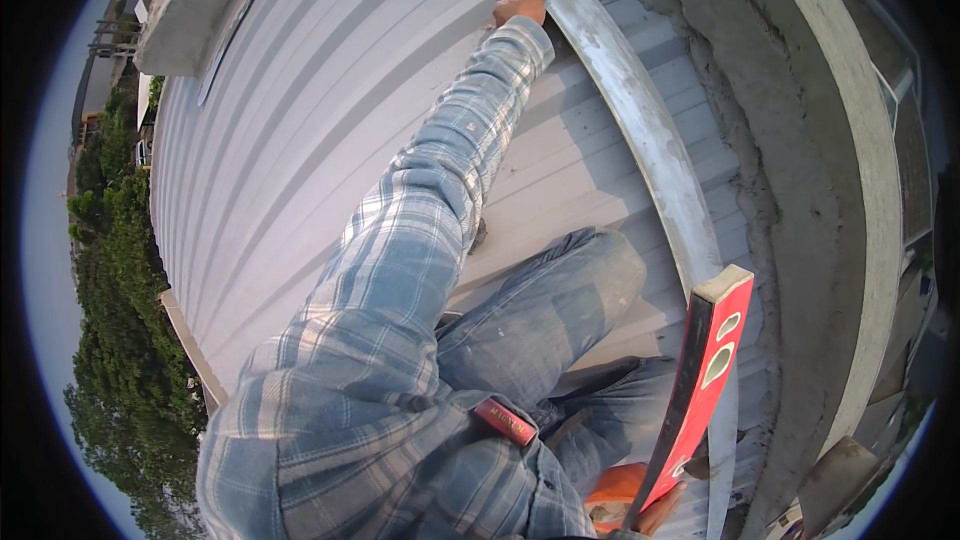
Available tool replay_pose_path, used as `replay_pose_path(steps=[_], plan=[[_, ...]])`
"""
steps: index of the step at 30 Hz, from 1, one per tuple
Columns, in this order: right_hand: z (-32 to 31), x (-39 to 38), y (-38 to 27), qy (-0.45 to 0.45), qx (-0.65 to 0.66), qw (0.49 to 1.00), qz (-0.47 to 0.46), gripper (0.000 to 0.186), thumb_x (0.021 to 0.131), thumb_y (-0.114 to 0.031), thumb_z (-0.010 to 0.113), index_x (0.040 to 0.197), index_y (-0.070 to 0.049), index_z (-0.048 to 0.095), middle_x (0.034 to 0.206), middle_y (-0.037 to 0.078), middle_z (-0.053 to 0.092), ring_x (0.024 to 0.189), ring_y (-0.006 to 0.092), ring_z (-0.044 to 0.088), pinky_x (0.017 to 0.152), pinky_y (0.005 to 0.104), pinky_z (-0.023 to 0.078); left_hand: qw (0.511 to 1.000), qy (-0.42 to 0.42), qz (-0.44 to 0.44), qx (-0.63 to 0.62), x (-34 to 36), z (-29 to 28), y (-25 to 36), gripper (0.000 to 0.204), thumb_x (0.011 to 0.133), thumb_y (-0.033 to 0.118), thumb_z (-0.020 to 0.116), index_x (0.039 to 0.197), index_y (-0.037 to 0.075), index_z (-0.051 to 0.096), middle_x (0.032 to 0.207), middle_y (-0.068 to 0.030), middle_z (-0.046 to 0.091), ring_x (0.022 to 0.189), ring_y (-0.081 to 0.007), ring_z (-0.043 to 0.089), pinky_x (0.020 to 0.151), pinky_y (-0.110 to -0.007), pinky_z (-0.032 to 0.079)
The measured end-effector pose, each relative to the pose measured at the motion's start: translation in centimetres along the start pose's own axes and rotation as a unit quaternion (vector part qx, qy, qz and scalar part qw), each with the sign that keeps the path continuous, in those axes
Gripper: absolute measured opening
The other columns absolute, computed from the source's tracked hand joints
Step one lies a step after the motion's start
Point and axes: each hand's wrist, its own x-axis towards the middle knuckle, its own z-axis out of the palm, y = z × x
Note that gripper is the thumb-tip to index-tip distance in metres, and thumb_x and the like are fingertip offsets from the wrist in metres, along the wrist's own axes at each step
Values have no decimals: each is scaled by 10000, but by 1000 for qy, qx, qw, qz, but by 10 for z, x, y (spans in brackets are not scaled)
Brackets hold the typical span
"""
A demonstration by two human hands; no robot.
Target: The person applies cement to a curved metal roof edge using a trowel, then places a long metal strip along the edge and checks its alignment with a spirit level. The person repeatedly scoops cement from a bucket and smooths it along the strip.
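My left hand (524,6) is stretched far forward, its fingers wrapped over the edge of a long flat aluminium straightedge (640,120). The straightedge lies along the right side, from the far end down past my knees. At the lower right stands a red spirit level (708,370) with oval cutouts and a black edge, tilted up at its far end. It hides part of the straightedge. My right hand (662,512), mostly hidden, is closed round the level's near end. Beside it sits an orange object (615,490) whose kind I cannot make out.
I crouch on a ribbed grey metal roof (330,110). To the right runs a strip of grey mortar (800,230) with a ragged edge, beside a pale concrete ledge (868,270). A concrete block (200,0) stands far left; trees (130,340) lie beyond the roof edge.
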Motion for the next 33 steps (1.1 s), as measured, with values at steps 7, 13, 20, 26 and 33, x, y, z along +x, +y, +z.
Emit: replay_pose_path(steps=[7, 13, 20, 26, 33], plan=[[-1, -4, 3, 0, 1, 1000, 12, 728, 989, -571, 415, 1274, 91, 521, 1248, 195, 529, 1110, 277, 507, 978, 390, 395, 1000, -8, 2, 2, -12, -8, 7, 712, 669, 444, 850, 1116, -15, 539, 1121, -203, 612, 1069, -349, 595, 1003, -432, 449], [-1, -20, 11, -16, 29, 999, 30, 735, 995, -573, 415, 1276, 98, 516, 1244, 187, 530, 1097, 259, 510, 970, 382, 400, 999, -27, 1, 39, -5, -9, 8, 778, 653, 473, 848, 1160, -21, 525, 1169, -214, 593, 1112, -353, 579, 1033, -427, 429], [-12, -18, 47, 35, 74, 990, -118, 661, 1031, -495, 342, 763, 29, 644, 681, 84, 615, 632, 167, 564, 631, 346, 440, 994, 26, -17, 108, 21, 9, 10, 1118, 537, 700, 841, 1198, -144, 522, 1076, -240, 653, 1017, -335, 640, 910, -447, 507], [-30, -30, 33, 183, -98, 962, -175, 526, 972, -407, 469, 633, -11, 544, 619, 173, 537, 633, 360, 522, 634, 469, 377, 908, -242, 335, -67, -174, -70, 77, 548, 858, 413, 754, 1125, -34, 584, 1016, -110, 641, 932, -196, 635, 806, -325, 533], [-20, -14, 10, 246, -125, 912, -303, 531, 890, -488, 586, 573, -66, 638, 574, 122, 588, 613, 295, 560, 670, 426, 399, 332, -606, 674, 261, -460, -179, 105, 596, 873, 387, 703, 1284, -9, 530, 1197, -195, 589, 1117, -333, 571, 948, -404, 454]])
